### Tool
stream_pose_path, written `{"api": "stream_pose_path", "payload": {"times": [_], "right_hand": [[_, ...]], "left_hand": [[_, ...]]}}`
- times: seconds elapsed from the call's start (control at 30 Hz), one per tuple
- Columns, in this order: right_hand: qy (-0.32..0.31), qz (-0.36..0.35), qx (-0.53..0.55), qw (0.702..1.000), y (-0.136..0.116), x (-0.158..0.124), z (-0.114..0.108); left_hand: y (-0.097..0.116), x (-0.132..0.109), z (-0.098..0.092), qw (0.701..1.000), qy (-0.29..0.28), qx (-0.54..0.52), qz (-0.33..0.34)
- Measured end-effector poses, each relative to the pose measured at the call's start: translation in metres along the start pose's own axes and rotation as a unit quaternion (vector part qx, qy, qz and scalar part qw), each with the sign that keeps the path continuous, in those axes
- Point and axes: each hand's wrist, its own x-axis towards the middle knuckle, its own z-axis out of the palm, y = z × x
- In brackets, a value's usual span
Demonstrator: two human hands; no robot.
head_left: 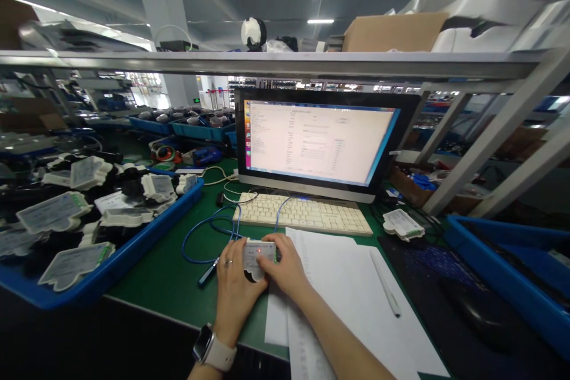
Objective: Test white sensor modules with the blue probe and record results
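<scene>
Between my two hands is a small white electronic module [253, 254] with a grey label, a lit red light and a green connector on its right edge. My left hand [236, 276] grips its left side, with a ring and a watch showing on that arm. My right hand [285, 264] holds the right side, thumb lying across the label. A blue cable [196, 260] loops on the green table just left of the module. Beside my left hand lies a dark blue pen-like tool [207, 274]. White paper sheets [338, 285] lie beneath my right forearm.
A monitor [316, 142] stands behind a cream keyboard [303, 214]. At left, a blue bin [133, 243] holds several similar modules. Another module [403, 224], a white pen [385, 284], a black mouse [472, 309] and a blue tray [512, 285] are at right. A metal shelf [285, 60] spans overhead.
</scene>
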Motion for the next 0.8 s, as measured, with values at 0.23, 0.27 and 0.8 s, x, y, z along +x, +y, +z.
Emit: {"api": "stream_pose_path", "payload": {"times": [0.23,0.27,0.8], "right_hand": [[-0.002,-0.008,0.003,1.000,0.0047,-0.0006,0.0016],[-0.002,-0.008,0.002,1.000,0.0045,-0.0006,0.0014],[-0.004,-0.010,0.002,1.000,0.0066,-0.0006,0.0009]], "left_hand": [[0.0031,-0.0005,-0.0015,1.000,-0.006,-0.011,-0.014],[0.0032,-0.0008,-0.0015,1.000,-0.008,-0.010,-0.015],[0.0060,-0.0002,-0.0034,0.999,-0.008,-0.029,-0.023]]}}
